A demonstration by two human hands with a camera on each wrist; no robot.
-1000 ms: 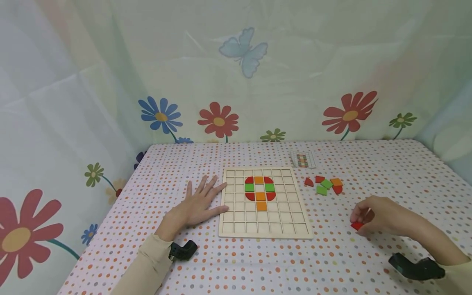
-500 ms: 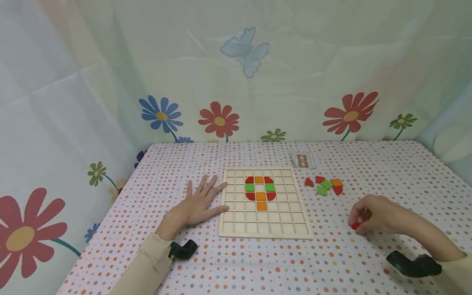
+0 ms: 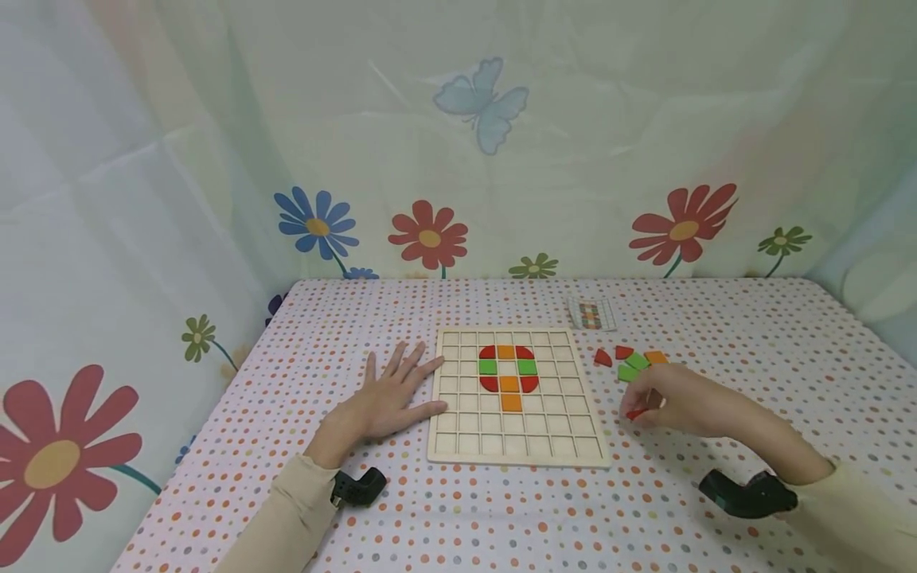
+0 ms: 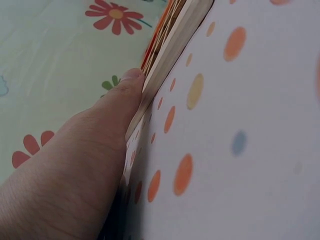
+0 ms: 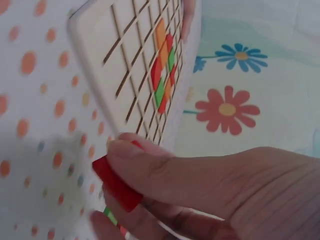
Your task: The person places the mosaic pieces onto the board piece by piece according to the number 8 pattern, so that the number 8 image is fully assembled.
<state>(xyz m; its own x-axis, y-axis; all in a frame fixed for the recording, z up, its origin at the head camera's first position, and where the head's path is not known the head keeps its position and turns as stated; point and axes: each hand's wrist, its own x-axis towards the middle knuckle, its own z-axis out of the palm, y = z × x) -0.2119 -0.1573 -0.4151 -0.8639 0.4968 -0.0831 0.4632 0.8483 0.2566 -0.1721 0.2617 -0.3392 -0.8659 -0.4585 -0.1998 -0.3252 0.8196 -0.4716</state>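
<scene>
A small, flat, red piece is pinched in the right hand, just right of the square, pale wooden grid board, which lies flat. Red rounded-corner tiles, green squares and orange squares fill some cells; loose coloured pieces lie to its right.

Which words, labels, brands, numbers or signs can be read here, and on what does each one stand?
None can be read.
Small card: printed grid and coloured pattern; any writing is too small to read.
Board and red piece: no readable marking.
</scene>
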